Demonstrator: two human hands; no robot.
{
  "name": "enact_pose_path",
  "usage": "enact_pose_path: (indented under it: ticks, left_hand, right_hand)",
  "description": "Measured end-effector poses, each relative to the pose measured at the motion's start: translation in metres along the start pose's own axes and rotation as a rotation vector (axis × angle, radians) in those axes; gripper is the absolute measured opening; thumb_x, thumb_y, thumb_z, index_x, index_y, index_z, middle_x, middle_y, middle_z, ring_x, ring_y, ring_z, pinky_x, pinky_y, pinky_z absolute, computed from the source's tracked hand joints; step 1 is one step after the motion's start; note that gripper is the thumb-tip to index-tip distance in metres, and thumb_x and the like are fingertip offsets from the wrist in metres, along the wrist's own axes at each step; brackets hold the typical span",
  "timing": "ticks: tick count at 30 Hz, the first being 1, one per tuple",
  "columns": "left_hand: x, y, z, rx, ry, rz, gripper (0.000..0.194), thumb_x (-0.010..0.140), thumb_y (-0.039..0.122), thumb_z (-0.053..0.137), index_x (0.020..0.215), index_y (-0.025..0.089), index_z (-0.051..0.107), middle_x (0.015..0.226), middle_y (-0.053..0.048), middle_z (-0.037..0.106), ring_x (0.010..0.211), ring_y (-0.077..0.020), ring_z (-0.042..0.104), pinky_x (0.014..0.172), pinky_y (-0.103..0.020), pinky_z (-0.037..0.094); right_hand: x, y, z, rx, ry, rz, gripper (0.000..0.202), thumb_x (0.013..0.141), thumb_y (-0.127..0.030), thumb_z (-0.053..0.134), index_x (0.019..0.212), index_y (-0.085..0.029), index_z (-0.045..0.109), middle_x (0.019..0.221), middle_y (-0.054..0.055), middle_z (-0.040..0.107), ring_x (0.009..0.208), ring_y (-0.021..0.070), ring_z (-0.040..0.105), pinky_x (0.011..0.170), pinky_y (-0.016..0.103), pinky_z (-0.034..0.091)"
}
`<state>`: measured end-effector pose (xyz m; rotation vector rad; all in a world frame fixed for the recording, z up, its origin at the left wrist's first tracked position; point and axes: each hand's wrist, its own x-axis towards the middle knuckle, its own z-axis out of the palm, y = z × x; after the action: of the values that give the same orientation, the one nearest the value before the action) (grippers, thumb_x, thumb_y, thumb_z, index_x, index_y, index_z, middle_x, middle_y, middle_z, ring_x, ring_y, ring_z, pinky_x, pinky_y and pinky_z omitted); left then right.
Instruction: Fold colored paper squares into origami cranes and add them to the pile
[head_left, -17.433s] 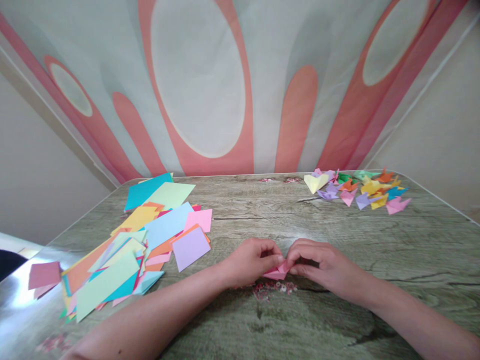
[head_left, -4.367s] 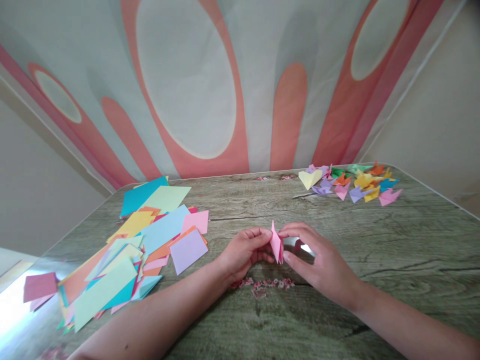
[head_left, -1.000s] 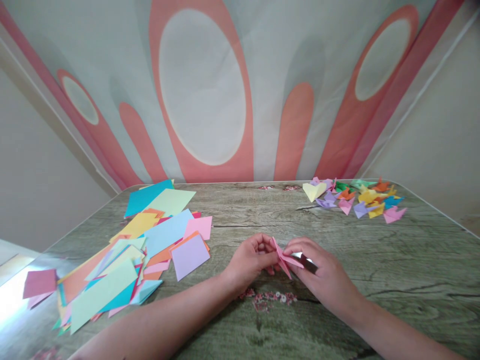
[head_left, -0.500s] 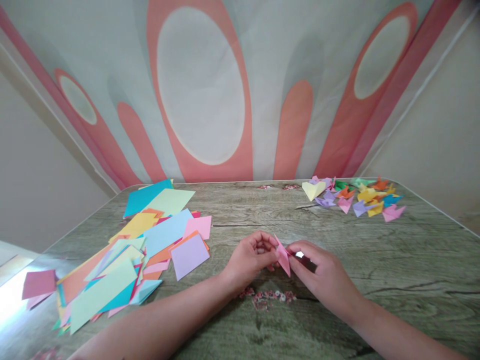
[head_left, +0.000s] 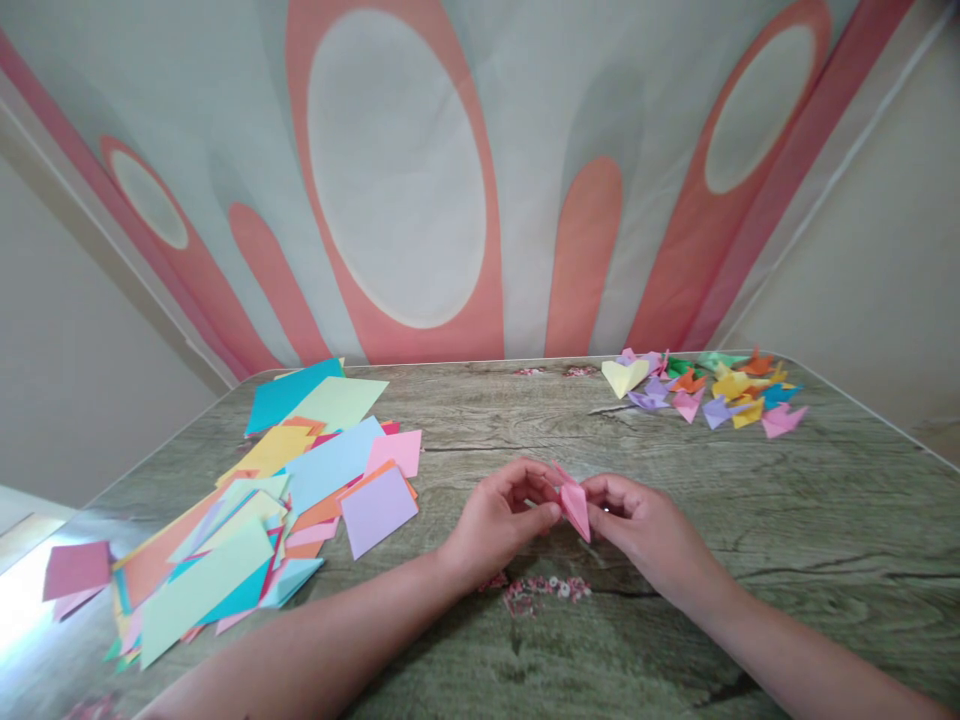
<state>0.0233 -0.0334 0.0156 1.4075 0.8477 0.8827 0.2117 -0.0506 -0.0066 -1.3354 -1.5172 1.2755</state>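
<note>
Between my two hands, just above the table, is a small pink folded paper (head_left: 575, 507), pointed at its lower end. My left hand (head_left: 506, 515) pinches its left edge between thumb and fingers. From the other side my right hand (head_left: 637, 520) closes thumb and fingertips on its right edge. The fingertips partly cover the paper's sides. Below the hands, pink and white decorative bits (head_left: 547, 592) show on the wooden-patterned table (head_left: 480, 420).
Coloured paper sheets (head_left: 202, 595) lie in a loose, overlapping pile at the left. A lilac square (head_left: 379, 510) is at its right side. Several small folded paper figures (head_left: 724, 410) cluster at the back right, beside a pale yellow folded heart (head_left: 624, 377). A patterned backdrop (head_left: 525, 200) rises behind.
The pink folded paper has turned so that its broader face shows. My right hand's fingers have come closer together against its edge. My left hand keeps its hold.
</note>
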Motion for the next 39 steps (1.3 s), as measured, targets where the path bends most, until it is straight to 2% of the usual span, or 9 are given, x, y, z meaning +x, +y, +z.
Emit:
enact_pose_path:
  ticks: [4,8,10,14,23,30,39]
  left_hand:
    - [-0.003,0.002,0.001,0.255,0.018,0.057,0.016,0.078,0.019,0.066,0.094,0.017,0.065,0.096,-0.005,0.064,0.087,-0.0155,0.059,0.073,-0.024,0.044]
    - [-0.004,0.002,0.001,0.363,0.069,0.049,0.010,0.078,0.024,0.066,0.084,0.015,0.067,0.089,-0.005,0.066,0.085,-0.0159,0.059,0.073,-0.025,0.044]
    - [-0.003,0.001,0.001,0.310,0.058,0.021,0.014,0.079,0.026,0.066,0.087,0.015,0.066,0.091,-0.005,0.067,0.085,-0.0163,0.060,0.074,-0.026,0.044]
    - [-0.002,-0.003,0.001,0.170,0.010,-0.016,0.026,0.075,0.030,0.070,0.095,0.014,0.062,0.092,-0.006,0.066,0.085,-0.0171,0.061,0.073,-0.026,0.045]
    - [0.003,-0.009,-0.001,-0.132,-0.052,-0.160,0.027,0.071,0.023,0.074,0.091,0.012,0.058,0.087,-0.005,0.063,0.076,-0.0121,0.058,0.066,-0.023,0.045]
    - [0.004,-0.011,-0.002,-0.196,-0.054,-0.189,0.029,0.068,0.027,0.077,0.086,0.013,0.059,0.085,-0.004,0.063,0.076,-0.0127,0.058,0.063,-0.023,0.045]
    - [0.004,-0.013,-0.004,-0.248,-0.040,-0.260,0.034,0.062,0.028,0.081,0.083,0.013,0.059,0.081,-0.003,0.063,0.071,-0.0126,0.058,0.060,-0.023,0.045]
  right_hand:
    - [0.003,0.007,0.001,0.099,-0.032,0.021,0.025,0.080,-0.035,0.063,0.096,-0.016,0.064,0.070,0.000,0.066,0.060,0.0130,0.055,0.057,0.023,0.040]
    - [0.003,0.005,0.003,0.208,-0.042,0.015,0.044,0.081,-0.040,0.063,0.118,-0.018,0.052,0.067,-0.002,0.064,0.057,0.0123,0.052,0.055,0.023,0.038]
    - [0.002,0.003,0.004,0.215,-0.057,0.002,0.049,0.081,-0.040,0.064,0.123,-0.019,0.049,0.066,-0.002,0.064,0.057,0.0126,0.052,0.055,0.024,0.038]
    - [0.001,0.003,0.004,0.169,-0.090,-0.017,0.038,0.084,-0.040,0.061,0.116,-0.019,0.055,0.068,-0.001,0.064,0.058,0.0119,0.050,0.055,0.024,0.036]
    - [0.000,0.000,0.004,0.120,-0.060,-0.042,0.028,0.085,-0.031,0.058,0.110,-0.018,0.057,0.075,0.000,0.065,0.066,0.0125,0.054,0.061,0.024,0.039]
    - [-0.002,-0.004,0.005,0.167,-0.043,-0.036,0.027,0.083,-0.037,0.061,0.101,-0.018,0.057,0.079,0.002,0.068,0.068,0.0132,0.057,0.063,0.024,0.042]
    - [-0.002,-0.003,0.003,0.184,-0.071,-0.073,0.018,0.085,-0.030,0.058,0.099,-0.020,0.056,0.092,0.004,0.069,0.076,0.0155,0.063,0.071,0.027,0.046]
